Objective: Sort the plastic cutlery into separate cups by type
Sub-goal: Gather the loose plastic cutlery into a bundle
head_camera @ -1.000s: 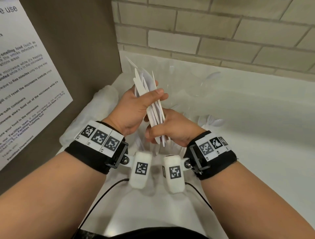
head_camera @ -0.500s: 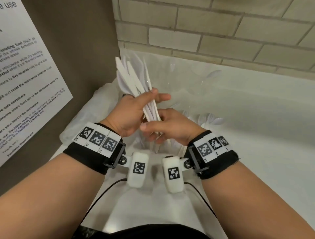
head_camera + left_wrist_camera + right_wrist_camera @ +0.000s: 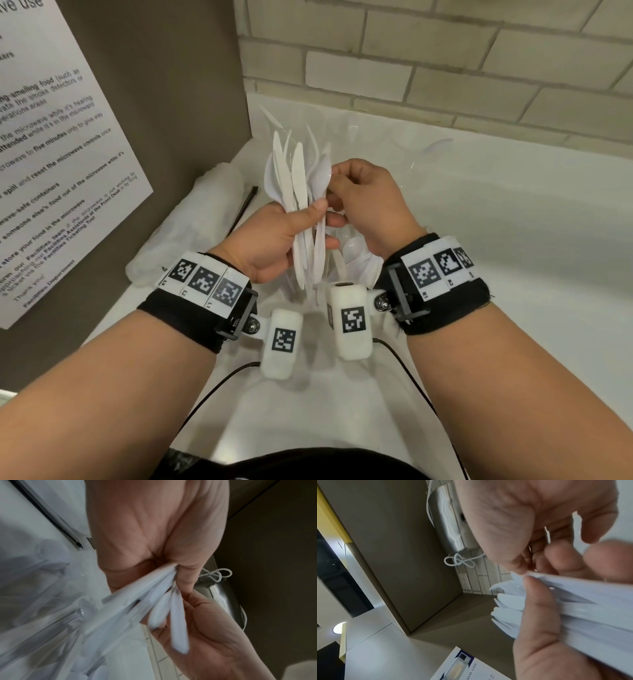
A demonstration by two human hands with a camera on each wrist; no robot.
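My left hand (image 3: pixel 325 222) grips a bundle of white plastic cutlery (image 3: pixel 296 185), knives and spoons, held upright over the white counter (image 3: pixel 479 274). My right hand (image 3: pixel 334 188) is beside the bundle's upper part, its curled fingers pinching pieces there. The left wrist view shows the bundle's handles (image 3: pixel 137 601) sticking out of my left fist, blurred. In the right wrist view the bundle (image 3: pixel 590 608) lies between my right fingers (image 3: pixel 565 558) and my left thumb (image 3: pixel 537 615). Loose spoons (image 3: pixel 354 248) lie on the counter under my hands. Clear cups (image 3: pixel 435 147) stand faintly at the back.
A crumpled clear plastic bag (image 3: pixel 191 219) lies at the left by the brown side wall, with a thin black strip (image 3: pixel 241 212) beside it. A printed notice (image 3: pixel 51 171) hangs on that wall. A brick wall (image 3: pixel 445 68) closes the back.
My right hand has risen from the lower ends of the bundle to its upper part. My left hand has kept its grip and shifted the bundle slightly right.
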